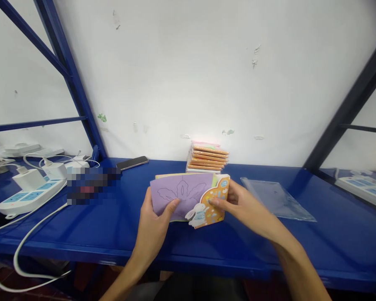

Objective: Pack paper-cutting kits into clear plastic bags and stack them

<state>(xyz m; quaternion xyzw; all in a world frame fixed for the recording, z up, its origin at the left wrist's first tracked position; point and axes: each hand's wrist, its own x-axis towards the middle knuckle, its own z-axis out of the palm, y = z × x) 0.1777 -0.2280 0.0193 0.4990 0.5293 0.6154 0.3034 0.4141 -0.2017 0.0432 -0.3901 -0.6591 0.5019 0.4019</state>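
Both hands hold a small stack of paper craft sheets above the blue table (113,230). My left hand (153,228) grips the left side, thumb pressed on a purple sheet (183,192) printed with a leaf outline. My right hand (242,205) pinches the right side, on an orange card (214,202) with a white rabbit on it. Yellow and green sheet edges show behind the purple one.
A pile of orange packets (208,159) stands against the white wall behind the sheets. An empty clear plastic sleeve (275,198) lies to the right. A black phone (132,162) and white power strips with chargers (31,190) are on the left; cables hang over the edge.
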